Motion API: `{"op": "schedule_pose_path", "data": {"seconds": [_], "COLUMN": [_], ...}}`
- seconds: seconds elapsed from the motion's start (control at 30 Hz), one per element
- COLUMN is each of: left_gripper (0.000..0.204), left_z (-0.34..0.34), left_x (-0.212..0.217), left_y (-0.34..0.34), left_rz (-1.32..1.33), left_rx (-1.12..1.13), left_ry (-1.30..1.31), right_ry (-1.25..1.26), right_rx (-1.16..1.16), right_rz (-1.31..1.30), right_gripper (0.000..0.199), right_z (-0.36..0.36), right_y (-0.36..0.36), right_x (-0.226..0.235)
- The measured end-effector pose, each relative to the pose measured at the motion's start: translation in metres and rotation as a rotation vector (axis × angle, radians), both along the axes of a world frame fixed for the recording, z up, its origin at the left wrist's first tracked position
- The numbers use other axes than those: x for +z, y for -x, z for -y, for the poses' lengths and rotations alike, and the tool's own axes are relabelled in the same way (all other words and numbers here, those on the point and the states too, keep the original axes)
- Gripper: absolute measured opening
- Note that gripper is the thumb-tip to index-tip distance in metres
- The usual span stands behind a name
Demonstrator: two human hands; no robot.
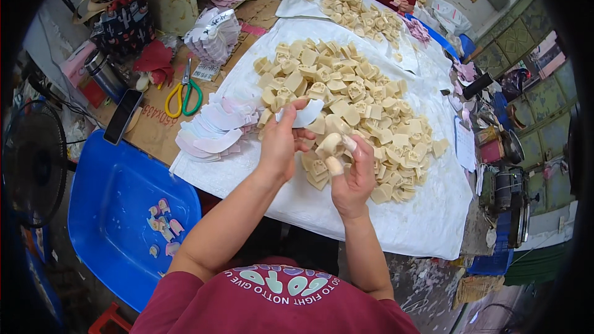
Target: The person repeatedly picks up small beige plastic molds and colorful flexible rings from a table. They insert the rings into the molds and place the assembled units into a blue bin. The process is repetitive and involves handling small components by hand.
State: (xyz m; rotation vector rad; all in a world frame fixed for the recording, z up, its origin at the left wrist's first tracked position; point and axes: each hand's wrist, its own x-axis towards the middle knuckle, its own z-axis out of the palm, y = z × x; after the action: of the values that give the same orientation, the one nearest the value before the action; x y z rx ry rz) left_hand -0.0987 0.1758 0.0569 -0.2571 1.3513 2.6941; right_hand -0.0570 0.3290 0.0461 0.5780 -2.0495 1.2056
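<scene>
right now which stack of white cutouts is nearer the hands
The fanned stack beside the left hand, at the sheet's edge; the other stack sits farther up, beyond the scissors.

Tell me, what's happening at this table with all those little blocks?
A person's left hand holds a thin white curved sheet, while the right hand holds a beige piece above a big pile of beige blocks on a white cloth. Yellow-handled scissors lie to the left.
</scene>
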Motion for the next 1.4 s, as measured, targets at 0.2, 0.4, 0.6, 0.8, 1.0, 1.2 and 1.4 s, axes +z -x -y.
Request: {"op": "schedule_pose_path", "data": {"seconds": [0.2, 0.4, 0.6, 0.8, 1.0, 1.2, 1.4], "left_gripper": [0.034, 0.031, 0.039, 0.044, 0.043, 0.055, 0.044], "left_z": [0.007, -0.005, 0.003, 0.021, 0.015, 0.046, 0.055], "left_x": [0.016, -0.001, 0.000, 0.005, 0.020, 0.006, 0.008], "left_y": [-0.019, -0.020, -0.026, -0.030, -0.047, -0.057, -0.062], "left_rz": [0.169, 0.079, 0.109, 0.204, 0.219, -0.052, -0.002], "left_rx": [-0.297, 0.008, 0.057, 0.029, -0.007, -0.003, 0.056], "left_ry": [-0.149, -0.126, -0.101, -0.143, -0.292, 0.012, -0.237], "right_ry": [-0.180, -0.008, 0.146, -0.582, -0.475, -0.425, -0.170], "right_rx": [0.299, 0.017, -0.301, -0.569, 0.177, 0.323, 0.375], "right_rz": [-0.019, 0.150, 0.307, 0.145, -0.089, 0.075, 0.261], "right_gripper": [0.047, 0.048, 0.045, 0.048, 0.031, 0.033, 0.032], "right_z": [0.014, 0.040, -0.018, -0.050, 0.015, 0.038, 0.043], "right_y": [-0.009, -0.014, 0.024, 0.006, -0.017, -0.030, -0.045], "right_x": [0.021, 0.012, 0.019, 0.011, 0.013, 0.038, 0.045]}}
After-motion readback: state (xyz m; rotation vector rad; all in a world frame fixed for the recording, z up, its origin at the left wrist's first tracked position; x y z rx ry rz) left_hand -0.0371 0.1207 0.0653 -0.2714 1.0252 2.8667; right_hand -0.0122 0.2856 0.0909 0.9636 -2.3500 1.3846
